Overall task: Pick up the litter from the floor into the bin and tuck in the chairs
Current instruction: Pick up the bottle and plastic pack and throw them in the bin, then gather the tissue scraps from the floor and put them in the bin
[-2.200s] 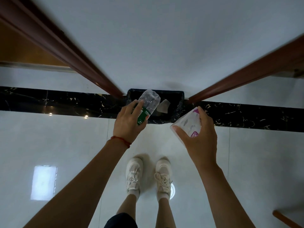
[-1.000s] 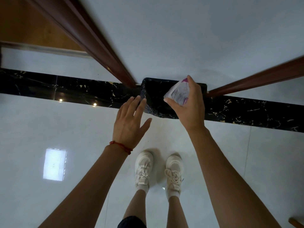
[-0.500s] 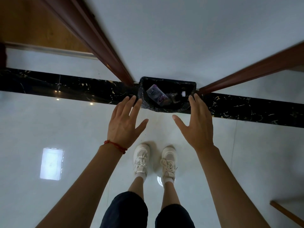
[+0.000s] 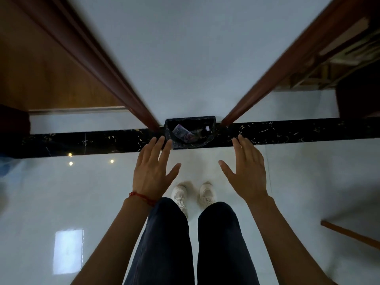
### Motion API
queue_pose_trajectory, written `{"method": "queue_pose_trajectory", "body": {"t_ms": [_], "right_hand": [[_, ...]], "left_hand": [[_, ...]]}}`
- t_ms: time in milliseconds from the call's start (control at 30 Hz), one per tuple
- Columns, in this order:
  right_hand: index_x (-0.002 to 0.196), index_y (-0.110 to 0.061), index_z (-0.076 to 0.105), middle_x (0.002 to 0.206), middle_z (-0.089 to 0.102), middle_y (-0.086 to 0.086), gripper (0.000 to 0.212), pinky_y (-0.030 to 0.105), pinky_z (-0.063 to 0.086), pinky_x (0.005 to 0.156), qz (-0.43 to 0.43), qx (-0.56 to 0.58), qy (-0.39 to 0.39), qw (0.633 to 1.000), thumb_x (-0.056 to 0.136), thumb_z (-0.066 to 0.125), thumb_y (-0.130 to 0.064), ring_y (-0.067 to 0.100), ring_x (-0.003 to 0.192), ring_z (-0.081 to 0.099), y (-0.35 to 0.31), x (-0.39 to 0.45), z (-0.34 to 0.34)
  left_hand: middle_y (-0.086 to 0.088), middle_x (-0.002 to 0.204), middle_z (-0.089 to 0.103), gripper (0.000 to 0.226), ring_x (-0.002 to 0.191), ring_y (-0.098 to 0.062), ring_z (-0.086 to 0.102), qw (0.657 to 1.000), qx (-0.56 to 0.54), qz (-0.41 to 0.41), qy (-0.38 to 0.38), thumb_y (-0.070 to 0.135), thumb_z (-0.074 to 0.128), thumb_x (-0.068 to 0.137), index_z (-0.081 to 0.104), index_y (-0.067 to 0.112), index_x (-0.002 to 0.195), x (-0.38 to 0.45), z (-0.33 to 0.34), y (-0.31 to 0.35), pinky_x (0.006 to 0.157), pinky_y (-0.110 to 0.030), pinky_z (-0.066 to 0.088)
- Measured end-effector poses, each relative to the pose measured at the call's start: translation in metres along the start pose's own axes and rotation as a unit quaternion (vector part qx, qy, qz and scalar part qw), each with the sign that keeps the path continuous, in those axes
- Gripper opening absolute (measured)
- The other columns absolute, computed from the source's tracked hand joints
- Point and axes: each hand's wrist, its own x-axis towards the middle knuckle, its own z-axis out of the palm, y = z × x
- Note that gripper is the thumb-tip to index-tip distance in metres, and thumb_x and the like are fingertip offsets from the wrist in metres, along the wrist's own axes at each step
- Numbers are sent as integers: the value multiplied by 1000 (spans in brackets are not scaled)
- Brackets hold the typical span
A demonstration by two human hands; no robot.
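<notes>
A small bin lined with a black bag stands against the white wall, between two reddish-brown door frames. Inside it lies a white and purple wrapper, with other litter dim beside it. My left hand, with a red string at the wrist, hovers open just left of and nearer than the bin. My right hand is open too, spread to the right of the bin. Neither hand holds anything.
A black marble strip runs across the pale glossy floor under the bin. Brown door frames flank the wall on both sides. A wooden piece pokes in at the lower right. My legs and white shoes stand below the hands.
The bottle, then the wrapper, left my hands and went into the bin. Both hands have since pulled back and apart, and my view has risen away from the bin.
</notes>
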Motion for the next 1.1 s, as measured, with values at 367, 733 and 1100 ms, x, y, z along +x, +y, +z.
{"method": "queue_pose_trajectory", "body": {"t_ms": [367, 733, 1100], "right_hand": [[135, -3, 39, 141, 41, 19, 74, 47, 27, 106, 141, 24, 80, 986, 89, 21, -57, 34, 131, 36, 23, -100, -65], [137, -7, 37, 144, 37, 16, 72, 44, 22, 108, 326, 33, 136, 935, 86, 26, -57, 31, 134, 32, 108, -261, -96], [135, -6, 39, 142, 40, 16, 63, 49, 29, 106, 530, 69, 213, 818, 88, 48, -47, 33, 132, 35, 162, -452, -99]], "left_hand": [[-24, 126, 55, 61, 118, -41, 49, 987, 55, 139, -52, 43, 40, 85, 53, -2, 124, -21, -42, 66, 96, -53, 39], [-24, 124, 56, 80, 116, -42, 50, 948, 104, 276, -120, 56, 10, 93, 55, -3, 122, -61, -17, 193, 93, -56, 40], [-25, 127, 53, 82, 119, -42, 48, 857, 114, 468, -181, 59, 9, 92, 53, -3, 125, -143, 37, 359, 96, -54, 39]]}}
